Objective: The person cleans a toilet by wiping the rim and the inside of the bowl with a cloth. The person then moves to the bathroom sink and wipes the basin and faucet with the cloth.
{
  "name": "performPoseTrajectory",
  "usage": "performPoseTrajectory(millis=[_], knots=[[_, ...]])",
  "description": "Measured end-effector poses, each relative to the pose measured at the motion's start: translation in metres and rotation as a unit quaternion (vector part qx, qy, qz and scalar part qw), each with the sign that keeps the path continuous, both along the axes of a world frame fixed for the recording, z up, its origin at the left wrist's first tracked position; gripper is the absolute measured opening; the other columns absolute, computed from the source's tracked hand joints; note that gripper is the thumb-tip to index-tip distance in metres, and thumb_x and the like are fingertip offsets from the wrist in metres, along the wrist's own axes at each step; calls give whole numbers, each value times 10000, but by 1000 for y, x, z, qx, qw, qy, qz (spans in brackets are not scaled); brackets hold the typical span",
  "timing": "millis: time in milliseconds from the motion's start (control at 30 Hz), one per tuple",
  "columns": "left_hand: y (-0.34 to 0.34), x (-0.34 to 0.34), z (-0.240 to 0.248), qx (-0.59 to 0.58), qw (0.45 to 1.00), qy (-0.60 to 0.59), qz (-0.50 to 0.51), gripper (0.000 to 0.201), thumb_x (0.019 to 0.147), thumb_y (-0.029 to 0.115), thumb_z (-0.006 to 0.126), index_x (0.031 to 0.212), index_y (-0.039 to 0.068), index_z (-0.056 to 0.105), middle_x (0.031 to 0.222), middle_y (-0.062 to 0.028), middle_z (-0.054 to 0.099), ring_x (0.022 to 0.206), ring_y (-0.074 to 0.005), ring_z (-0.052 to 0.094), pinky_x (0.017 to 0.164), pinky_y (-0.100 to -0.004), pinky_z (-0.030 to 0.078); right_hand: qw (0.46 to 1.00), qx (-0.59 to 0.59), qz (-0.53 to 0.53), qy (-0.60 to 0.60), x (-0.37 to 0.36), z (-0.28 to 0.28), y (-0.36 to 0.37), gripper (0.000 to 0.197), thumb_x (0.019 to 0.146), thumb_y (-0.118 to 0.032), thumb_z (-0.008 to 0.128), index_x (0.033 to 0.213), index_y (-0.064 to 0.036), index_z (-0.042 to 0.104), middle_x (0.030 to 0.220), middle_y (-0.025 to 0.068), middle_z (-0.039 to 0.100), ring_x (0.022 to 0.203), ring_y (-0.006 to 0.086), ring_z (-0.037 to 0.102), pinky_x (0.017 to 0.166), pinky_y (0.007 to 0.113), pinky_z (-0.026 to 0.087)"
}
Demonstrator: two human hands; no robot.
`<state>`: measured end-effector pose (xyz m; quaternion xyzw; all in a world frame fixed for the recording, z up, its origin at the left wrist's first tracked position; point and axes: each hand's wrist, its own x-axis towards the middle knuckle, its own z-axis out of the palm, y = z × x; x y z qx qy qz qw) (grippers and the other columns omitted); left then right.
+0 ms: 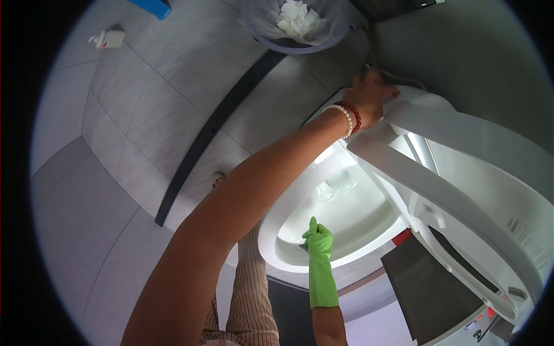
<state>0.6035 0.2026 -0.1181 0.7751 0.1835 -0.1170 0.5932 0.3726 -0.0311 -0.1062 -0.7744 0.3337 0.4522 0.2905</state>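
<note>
My bare left hand (369, 95) reaches across to the back of a white toilet (266, 242), with a pearl bracelet (348, 122) and a red bead bracelet (353, 109) on its wrist. It touches the housing beside the raised seat, and its fingers are blurred. In a long green rubber glove, my right hand (318, 239) hangs over the front of the bowl. Its index finger points out and the others curl round a small dark thing (304, 245), mostly hidden. Moving water (334, 189) shows inside the bowl.
The seat (398, 167) and lid (479, 132) stand raised at right. A lined waste bin (300, 49) with crumpled paper is at the top. A dark strip (202, 150) crosses the tiled floor; a white pump bottle (109, 39) and a blue object (153, 7) lie far left.
</note>
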Motion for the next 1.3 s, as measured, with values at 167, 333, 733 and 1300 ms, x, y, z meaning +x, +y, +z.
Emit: performPoseTrajectory(millis=[167,333,733,1300], knots=[[2,1,1,72,997,-30,-20,640,650,-143,444,1167,210,575,1244,-95,335,1146,-321,353,1024,-362,326,1000,5,12,-1,-2,-1,4,487,890,-360,546,552,-10,540,441,28,469,366,80,372,359,247,301],[1,-9,8,100,994,-26,-36,675,653,-130,452,1228,219,511,1261,-118,323,1154,-338,355,1007,-383,342,998,5,-33,-49,-1,5,6,517,875,-393,558,532,-7,527,390,25,419,324,86,367,315,232,313],[111,-425,-54,231,955,170,-70,356,805,8,461,1147,74,539,1098,-176,560,988,-350,506,901,-397,386,982,-23,-151,-107,-23,46,-15,515,867,-435,550,583,-6,554,388,26,423,305,91,362,300,231,295],[149,-631,190,-50,845,522,109,271,845,93,494,1104,97,572,848,-83,612,654,-187,592,550,-315,476,832,98,-395,-377,19,230,-29,418,891,-294,560,551,-60,492,442,17,445,370,98,362,375,259,271]])
